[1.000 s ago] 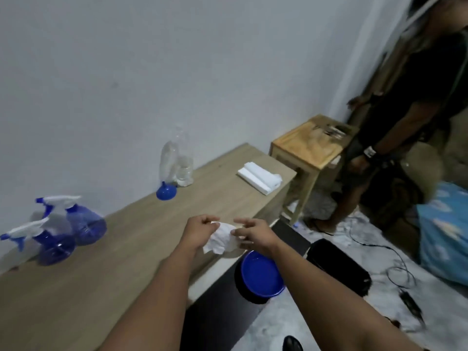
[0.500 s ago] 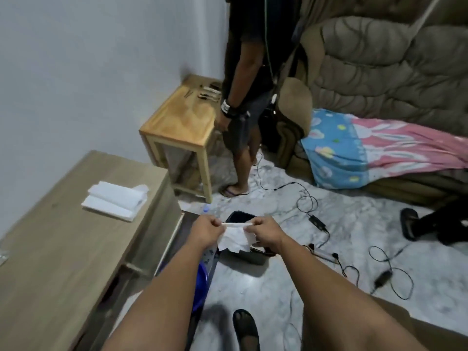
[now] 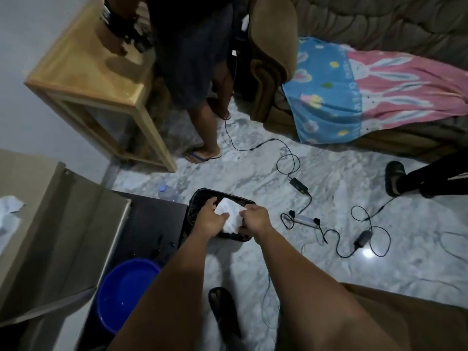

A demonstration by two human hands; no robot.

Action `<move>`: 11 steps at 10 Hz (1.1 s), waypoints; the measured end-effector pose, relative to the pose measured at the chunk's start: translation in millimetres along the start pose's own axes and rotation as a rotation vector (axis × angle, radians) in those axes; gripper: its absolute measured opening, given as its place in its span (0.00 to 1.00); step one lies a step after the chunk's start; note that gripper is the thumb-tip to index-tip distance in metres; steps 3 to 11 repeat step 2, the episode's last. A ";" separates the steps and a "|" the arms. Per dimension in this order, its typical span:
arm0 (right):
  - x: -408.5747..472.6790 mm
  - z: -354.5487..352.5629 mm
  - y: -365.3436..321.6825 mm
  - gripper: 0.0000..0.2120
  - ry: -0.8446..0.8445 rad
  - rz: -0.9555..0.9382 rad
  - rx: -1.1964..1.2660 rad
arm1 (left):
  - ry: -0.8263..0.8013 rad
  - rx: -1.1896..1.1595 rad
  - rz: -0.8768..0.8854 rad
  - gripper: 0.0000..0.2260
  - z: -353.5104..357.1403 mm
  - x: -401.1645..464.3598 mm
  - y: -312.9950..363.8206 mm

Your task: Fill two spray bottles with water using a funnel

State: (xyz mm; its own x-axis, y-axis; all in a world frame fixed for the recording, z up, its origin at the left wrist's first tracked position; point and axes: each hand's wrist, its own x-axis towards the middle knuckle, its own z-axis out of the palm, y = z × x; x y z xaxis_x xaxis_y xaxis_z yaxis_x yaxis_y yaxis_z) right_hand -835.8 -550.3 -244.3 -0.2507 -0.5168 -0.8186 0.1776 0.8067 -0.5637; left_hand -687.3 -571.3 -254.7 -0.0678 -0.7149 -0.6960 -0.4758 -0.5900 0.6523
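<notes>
Where the marble floor (image 3: 329, 269) meets the bench (image 3: 50, 236), a black bin (image 3: 195, 198) stands just beside a dark panel (image 3: 154, 224).
Left hand (image 3: 210, 219): grip closed, pinching one edge of a white tissue (image 3: 230, 216) over the bin's mouth.
Right hand (image 3: 255, 220): grip closed, pinching the opposite edge.
Blue bucket (image 3: 121, 295): on the floor near the bench, water inside.
Spray bottles and funnel: outside this view.
Clear bottle (image 3: 167, 192): lying on the floor behind the panel.
White cloth (image 3: 8, 216): on the bench's left edge.
Wooden side table (image 3: 83, 74): by the wall, a second person (image 3: 192, 59) standing beside it.
Sofa (image 3: 379, 21): carries a blue and pink blanket (image 3: 367, 92).
Cables (image 3: 291, 168): looped across the floor, with a power strip (image 3: 304, 219).
</notes>
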 end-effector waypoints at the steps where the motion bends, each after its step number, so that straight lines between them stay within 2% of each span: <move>1: 28.8 -1.0 9.5 0.08 -0.018 0.000 0.034 | -0.004 0.038 0.001 0.31 13.3 22.2 -10.6; 2: 42.5 -2.5 25.2 0.08 -0.004 -0.025 -0.068 | 0.020 0.090 0.011 0.26 18.8 22.6 -19.6; 11: 42.5 -2.5 25.2 0.08 -0.004 -0.025 -0.068 | 0.020 0.090 0.011 0.26 18.8 22.6 -19.6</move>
